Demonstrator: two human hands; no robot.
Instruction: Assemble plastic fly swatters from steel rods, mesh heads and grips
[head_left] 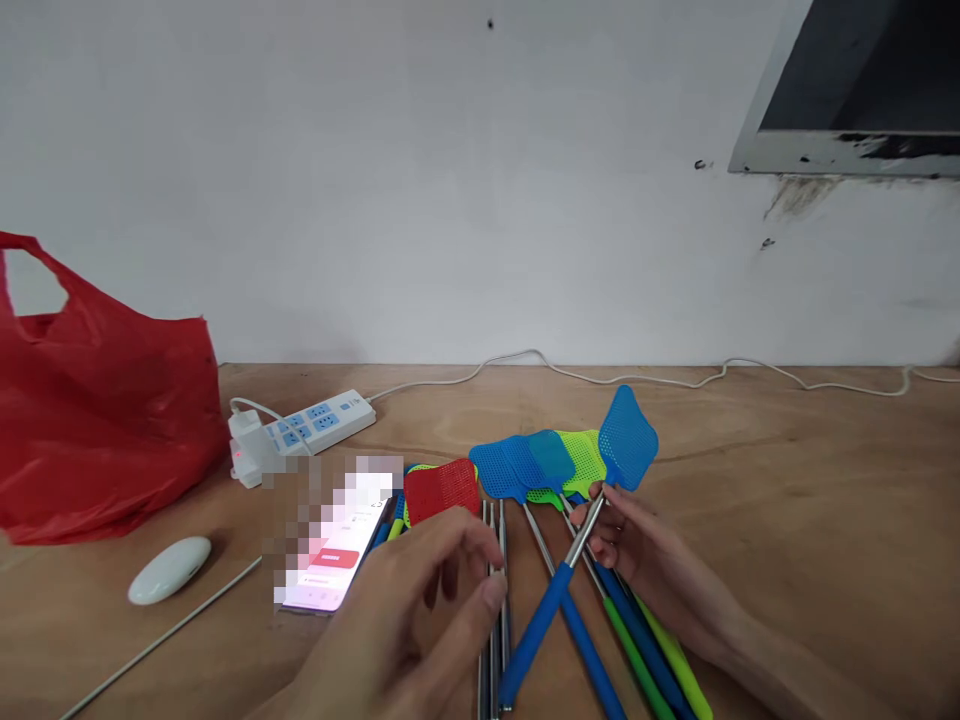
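Observation:
My right hand point(660, 560) pinches the metal shaft of a blue fly swatter point(536, 630), just below its mesh head. Its blue grip slants down toward me, over other swatters. Nothing shows in my left hand point(397, 620); its thumb and fingers are bent but apart, left of the blue grip. Beneath my right hand lies a spread of blue fly swatters point(501, 470), with yellow-green and green ones among them. A red fly swatter head point(441, 490) rests beyond my left hand. Several bare metal rods point(493, 640) lie between the hands, partly hidden by my left fingers.
Left of my left hand lies a lit phone point(330, 560), partly blurred. Farther left are a white oval object point(171, 570) and a red plastic bag point(112, 420). A white power strip point(322, 425) with a plugged-in charger sits behind, its cable point(637, 380) running along the wall.

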